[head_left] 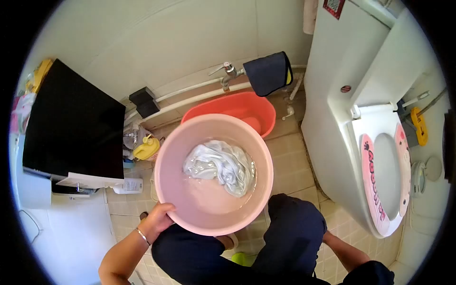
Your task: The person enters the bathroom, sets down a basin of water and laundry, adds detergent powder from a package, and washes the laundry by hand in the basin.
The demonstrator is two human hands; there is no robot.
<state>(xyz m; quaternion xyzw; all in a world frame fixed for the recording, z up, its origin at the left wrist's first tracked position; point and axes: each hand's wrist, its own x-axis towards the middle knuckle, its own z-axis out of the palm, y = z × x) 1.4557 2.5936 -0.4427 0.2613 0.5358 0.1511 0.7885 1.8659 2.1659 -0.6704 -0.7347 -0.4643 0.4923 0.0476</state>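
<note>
Left hand (162,219) pinching near rim of pink washbasin (204,129), probably to keep it level. Wet white cloth (218,164) bunched in water (204,194), ahead-right of that hand. Right hand hidden behind knee (295,216); can't tell its state.

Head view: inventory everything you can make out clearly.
Wash basin: one, pink, centre
Cloth bundle: one, white, in the basin
Plastic tub: one, red-orange, behind the basin
Tap: one, silver, above the tub
Hanging cloth: one, dark grey, beside the tap
Pipes: two, white, near the tap
Handled bottle: one, yellow, left of the basin
Plain bottle: one, white, further left
Panel: one, black, far left
Toilet: one, white, right
Seat pads: two, pink, on the toilet
Trousers: one pair, dark, bottom
Bracelet: one, silver, lower left
Left hand: one, bare, on the basin's rim
Right forearm: one, bare, lower right; hand hidden
</note>
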